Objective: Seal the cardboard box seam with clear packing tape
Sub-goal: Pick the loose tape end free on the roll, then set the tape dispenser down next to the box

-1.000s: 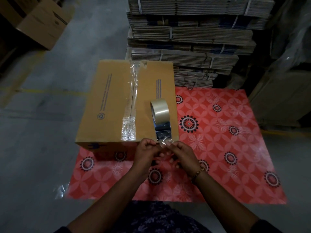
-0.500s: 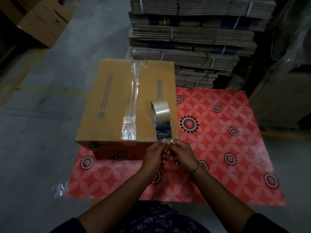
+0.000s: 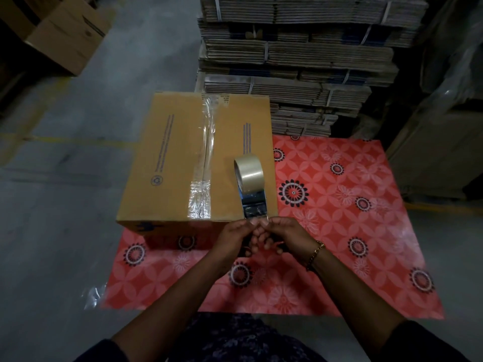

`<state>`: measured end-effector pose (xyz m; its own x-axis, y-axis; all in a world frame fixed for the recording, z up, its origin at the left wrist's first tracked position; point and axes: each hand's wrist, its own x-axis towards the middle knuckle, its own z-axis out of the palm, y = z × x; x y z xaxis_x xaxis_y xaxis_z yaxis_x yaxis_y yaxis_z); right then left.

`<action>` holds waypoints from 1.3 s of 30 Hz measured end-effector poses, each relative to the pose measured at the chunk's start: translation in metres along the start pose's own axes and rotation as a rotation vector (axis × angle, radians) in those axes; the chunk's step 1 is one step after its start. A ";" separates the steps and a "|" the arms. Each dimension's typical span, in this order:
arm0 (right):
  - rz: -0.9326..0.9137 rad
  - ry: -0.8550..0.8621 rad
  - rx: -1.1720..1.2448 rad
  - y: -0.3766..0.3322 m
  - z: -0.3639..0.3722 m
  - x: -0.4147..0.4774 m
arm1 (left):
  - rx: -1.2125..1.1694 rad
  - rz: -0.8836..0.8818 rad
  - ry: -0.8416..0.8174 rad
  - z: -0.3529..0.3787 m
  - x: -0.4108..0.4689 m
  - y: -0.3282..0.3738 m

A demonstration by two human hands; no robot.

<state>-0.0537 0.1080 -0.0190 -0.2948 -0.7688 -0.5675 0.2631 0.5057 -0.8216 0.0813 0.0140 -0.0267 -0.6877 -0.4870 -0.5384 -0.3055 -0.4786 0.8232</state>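
A brown cardboard box stands on a red patterned mat. Clear tape runs along its centre seam, crinkled near the front edge. A roll of clear packing tape stands on edge on the box's right flap, with a pulled-out strip running toward the front edge. My left hand and my right hand meet just in front of the box. Both pinch the free end of that strip with their fingertips.
Bundled stacks of flattened cardboard rise right behind the box. More boxes sit at the far left on the grey concrete floor. Large wrapped cartons stand to the right. A scrap of clear plastic lies at the mat's left corner.
My left hand has moved right and closer to my right hand, so both now pinch the tape end together. The roll and box stay put.
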 end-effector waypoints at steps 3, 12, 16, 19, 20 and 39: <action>0.020 -0.017 -0.047 -0.005 -0.005 -0.003 | 0.013 -0.018 -0.046 -0.006 0.000 0.001; -0.222 0.443 -0.751 -0.001 -0.017 -0.002 | 0.522 0.220 0.109 -0.037 0.009 -0.027; -0.356 0.522 -0.618 -0.024 -0.005 0.007 | 0.773 0.257 0.162 -0.042 0.009 -0.024; -0.344 0.493 -0.690 -0.036 0.006 0.026 | 0.897 0.343 0.248 -0.045 0.004 -0.009; -0.344 0.505 -0.738 -0.038 0.009 0.032 | 0.909 0.377 0.283 -0.046 0.002 -0.003; -0.250 0.776 -0.135 -0.013 -0.050 0.021 | 1.269 0.661 0.354 0.000 0.080 0.023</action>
<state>-0.1090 0.1047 -0.0226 -0.8935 -0.4012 -0.2019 0.0074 0.4362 -0.8998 0.0189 -0.0358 -0.0510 -0.7928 -0.5958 0.1288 -0.4950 0.7526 0.4343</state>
